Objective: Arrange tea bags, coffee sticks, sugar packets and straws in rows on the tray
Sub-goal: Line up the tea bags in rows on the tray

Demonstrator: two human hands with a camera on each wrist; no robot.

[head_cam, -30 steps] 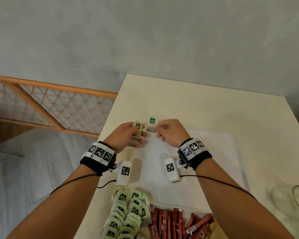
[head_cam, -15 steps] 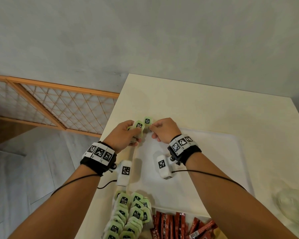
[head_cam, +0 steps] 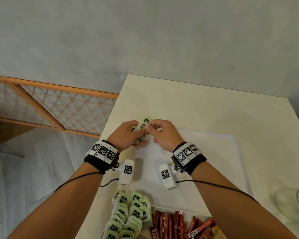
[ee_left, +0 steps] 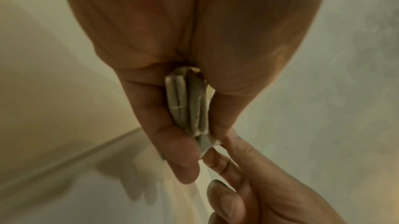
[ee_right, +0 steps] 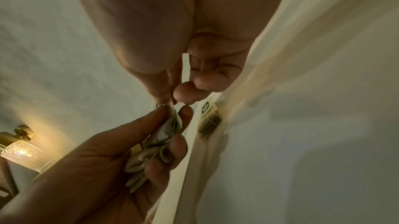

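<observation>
Cream tabletop [head_cam: 205, 104] carries the white tray [head_cam: 214, 152]. At the tray's far-left corner your left hand [head_cam: 126, 133] clamps a small stack of tea bags [ee_left: 190, 104] as a ready supply, while your right hand [head_cam: 164, 133] pinches the top one [head_cam: 143, 126], probably to start a row beside the placed bag [ee_right: 208, 118].

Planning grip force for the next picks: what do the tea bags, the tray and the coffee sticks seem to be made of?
Tea bags: soft paper pouches with matte green card tags, creasing in the left hand.
Tray: smooth white, probably plastic, with a low raised rim.
Coffee sticks: glossy red film or foil sachets, judging by their sheen.
</observation>
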